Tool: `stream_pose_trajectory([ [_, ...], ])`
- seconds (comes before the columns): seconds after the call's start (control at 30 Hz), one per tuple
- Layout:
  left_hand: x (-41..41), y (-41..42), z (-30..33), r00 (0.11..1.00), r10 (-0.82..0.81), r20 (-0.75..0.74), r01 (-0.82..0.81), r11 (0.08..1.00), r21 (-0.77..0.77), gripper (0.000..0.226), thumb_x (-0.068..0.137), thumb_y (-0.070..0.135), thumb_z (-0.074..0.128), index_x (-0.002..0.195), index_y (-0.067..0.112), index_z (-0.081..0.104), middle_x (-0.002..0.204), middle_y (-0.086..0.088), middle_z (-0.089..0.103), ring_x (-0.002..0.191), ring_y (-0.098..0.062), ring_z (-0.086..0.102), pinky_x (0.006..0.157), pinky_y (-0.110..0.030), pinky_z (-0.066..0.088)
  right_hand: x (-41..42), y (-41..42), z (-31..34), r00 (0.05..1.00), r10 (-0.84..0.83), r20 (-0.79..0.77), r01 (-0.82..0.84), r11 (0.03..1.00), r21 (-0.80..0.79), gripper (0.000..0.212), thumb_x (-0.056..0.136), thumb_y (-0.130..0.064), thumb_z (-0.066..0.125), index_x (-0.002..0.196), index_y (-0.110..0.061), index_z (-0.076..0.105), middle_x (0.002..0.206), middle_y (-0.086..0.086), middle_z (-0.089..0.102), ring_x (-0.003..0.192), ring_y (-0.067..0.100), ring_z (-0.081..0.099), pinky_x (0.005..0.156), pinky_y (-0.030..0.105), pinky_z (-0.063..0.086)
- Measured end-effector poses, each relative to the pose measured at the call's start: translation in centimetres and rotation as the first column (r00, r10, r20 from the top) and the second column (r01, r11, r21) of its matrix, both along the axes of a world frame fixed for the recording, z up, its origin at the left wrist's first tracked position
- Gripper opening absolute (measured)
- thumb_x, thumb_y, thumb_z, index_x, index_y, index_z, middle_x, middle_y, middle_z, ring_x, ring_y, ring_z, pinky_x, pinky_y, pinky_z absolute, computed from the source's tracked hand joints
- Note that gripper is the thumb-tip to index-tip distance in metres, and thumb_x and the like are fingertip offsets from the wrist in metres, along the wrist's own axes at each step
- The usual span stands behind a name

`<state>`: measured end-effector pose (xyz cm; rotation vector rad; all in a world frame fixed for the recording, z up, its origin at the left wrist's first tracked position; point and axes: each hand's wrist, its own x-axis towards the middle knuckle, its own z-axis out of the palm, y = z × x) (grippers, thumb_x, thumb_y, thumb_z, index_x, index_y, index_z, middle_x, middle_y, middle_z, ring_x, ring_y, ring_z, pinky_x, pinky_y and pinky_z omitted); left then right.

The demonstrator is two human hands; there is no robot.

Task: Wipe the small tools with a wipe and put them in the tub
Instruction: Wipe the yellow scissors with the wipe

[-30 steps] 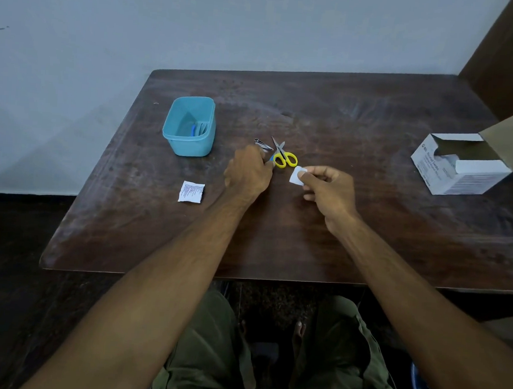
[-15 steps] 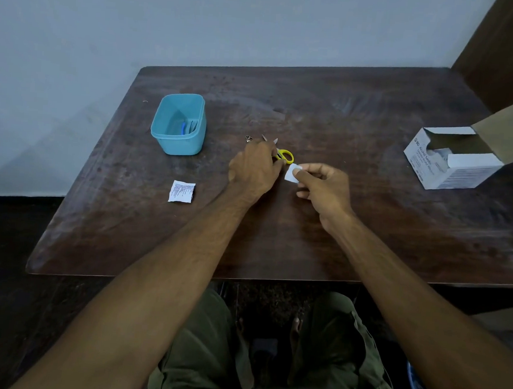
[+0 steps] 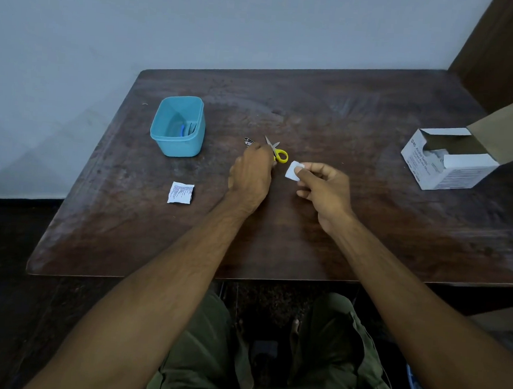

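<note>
A person's left hand [image 3: 250, 175] curls, knuckles up, over yellow-handled scissors [image 3: 278, 153] and a metal clipper [image 3: 249, 141] just right of the teal tub [image 3: 178, 126]; whether it grips either is unclear. The right hand [image 3: 325, 190] pinches a white wipe [image 3: 293, 170] beside them. Bare table [image 3: 345, 115] lies beyond.

We see 1 dark wooden table [image 3: 322, 235], worn and scuffed. On it: teal tub [image 3: 178, 126] far left; white printed sachet [image 3: 181, 192] nearer us, flat, well apart from the tub. Mid-table, yellow-handled scissors [image 3: 278, 152] lie flat with blades parted, a small metal tool [image 3: 248, 141] just left of them. Far right, an open white carton [image 3: 446, 160], its flap raised.
</note>
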<state>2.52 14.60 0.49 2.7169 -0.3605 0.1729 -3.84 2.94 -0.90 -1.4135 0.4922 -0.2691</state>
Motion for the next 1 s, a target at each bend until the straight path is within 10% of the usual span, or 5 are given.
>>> stream_pose_trajectory([
  [0.33, -2.2, 3.6, -1.7, 0.950, -0.166, 0.264, 0.229, 0.946, -0.229, 0.011, 0.087, 0.010, 0.062, 0.089, 0.004, 0.072, 0.088, -0.015, 0.064, 0.080, -0.031, 0.062, 0.074, -0.041, 0.049, 1.0, 1.0, 1.0, 0.997, 0.066, -0.034, -0.062, 0.993, 0.101, 0.008, 0.085, -0.015, 0.070, 0.080, -0.020, 0.066, 0.079, -0.004, 0.064, 0.078, 0.006, 0.057, 0.079, 0.028, 0.050],
  [0.8, -2.5, 4.1, -1.7, 0.947, -0.116, 0.299, 0.252, 0.845, -0.472, 0.011, 0.088, 0.019, 0.064, 0.090, 0.010, 0.069, 0.089, -0.001, 0.066, 0.077, -0.013, 0.063, 0.068, -0.031, 0.054, 1.6, 2.7, 1.8, 0.997, 0.078, -0.017, -0.074, 0.986, 0.149, 0.003, 0.086, -0.002, 0.067, 0.087, -0.003, 0.064, 0.089, 0.011, 0.067, 0.076, 0.014, 0.064, 0.069, 0.024, 0.059],
  [1.0, -3.2, 2.9, -0.1, 0.940, -0.060, -0.336, -0.300, 0.326, -0.897, 0.013, 0.089, 0.013, 0.066, 0.097, 0.004, 0.069, 0.089, -0.011, 0.071, 0.077, -0.016, 0.068, 0.068, -0.024, 0.058, 0.9, 2.4, 2.3, 0.991, 0.120, 0.053, -0.121, 0.992, 0.032, 0.005, 0.086, -0.004, 0.068, 0.083, -0.007, 0.065, 0.082, 0.008, 0.068, 0.072, 0.013, 0.066, 0.068, 0.023, 0.058],
])
